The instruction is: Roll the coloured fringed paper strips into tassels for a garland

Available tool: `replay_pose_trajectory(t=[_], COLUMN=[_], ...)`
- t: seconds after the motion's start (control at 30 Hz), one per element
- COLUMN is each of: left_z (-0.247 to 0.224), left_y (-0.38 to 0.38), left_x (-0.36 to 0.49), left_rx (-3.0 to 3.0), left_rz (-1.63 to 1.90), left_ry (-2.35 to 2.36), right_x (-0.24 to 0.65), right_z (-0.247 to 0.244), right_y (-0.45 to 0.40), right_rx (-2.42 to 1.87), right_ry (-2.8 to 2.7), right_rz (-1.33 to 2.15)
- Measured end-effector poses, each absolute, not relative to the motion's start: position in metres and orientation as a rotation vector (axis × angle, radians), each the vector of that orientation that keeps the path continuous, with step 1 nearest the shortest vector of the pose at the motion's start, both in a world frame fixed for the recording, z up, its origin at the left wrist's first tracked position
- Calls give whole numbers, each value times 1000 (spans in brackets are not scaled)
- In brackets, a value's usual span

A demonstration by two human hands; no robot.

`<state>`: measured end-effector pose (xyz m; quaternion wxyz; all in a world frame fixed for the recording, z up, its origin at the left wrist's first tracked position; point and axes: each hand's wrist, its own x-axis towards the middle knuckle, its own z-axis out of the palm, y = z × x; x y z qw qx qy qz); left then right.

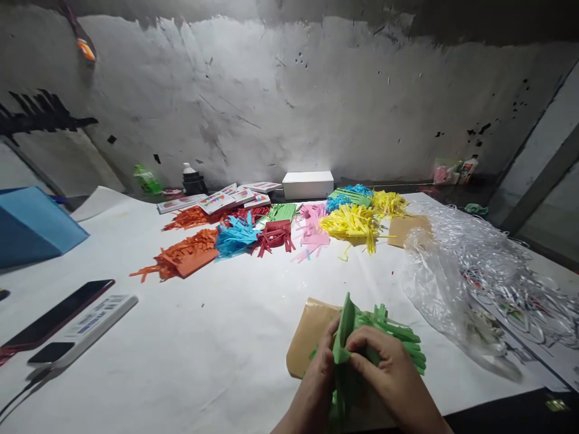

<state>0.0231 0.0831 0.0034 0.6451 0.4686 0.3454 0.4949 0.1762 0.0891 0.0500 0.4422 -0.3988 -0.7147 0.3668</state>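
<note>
At the near side of the table, both hands are closed on green fringed paper [346,319], its solid band folded and held upright. My left hand [322,367] grips the band from the left side. With thumb and forefinger, my right hand [382,358] pinches its near corner. Cut green strips [402,334] fan out to the right, behind the right hand. Beneath the paper lies a brown sheet of card [307,337] with rounded corners. Parts of the green paper are hidden by the fingers.
Fringed paper bundles in orange [190,256], blue [237,235], pink [313,223] and yellow [353,223] lie farther back. A white box [307,185] stands by the wall. Clear plastic [438,289] and white strings [488,253] cover the right. A phone [58,313] and power bank [85,328] lie left.
</note>
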Motion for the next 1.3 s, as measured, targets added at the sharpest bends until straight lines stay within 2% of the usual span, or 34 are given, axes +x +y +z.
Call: replay_pose_trajectory(t=[0.13, 0.3, 0.4, 0.67, 1.1, 1.3], left_z=[9, 11, 6, -2, 15, 28], left_y=[82, 82, 79, 75, 86, 92], left_x=[14, 13, 14, 19, 2, -1], left_rx=[1201, 1341, 1308, 1144, 1383, 1561], left_rz=[1084, 1017, 1034, 1102, 1029, 1011], left_ry=[895, 1016, 1011, 759, 1002, 1017], right_x=[175, 167, 162, 158, 167, 169], right_z=[54, 37, 31, 13, 34, 41], right_y=[91, 91, 89, 84, 89, 92], right_rx=[-902, -905, -901, -988, -924, -968], right_ry=[-1962, -1969, -1990, -1972, -1904, -1962], right_rz=[710, -194, -411, -357, 108, 126])
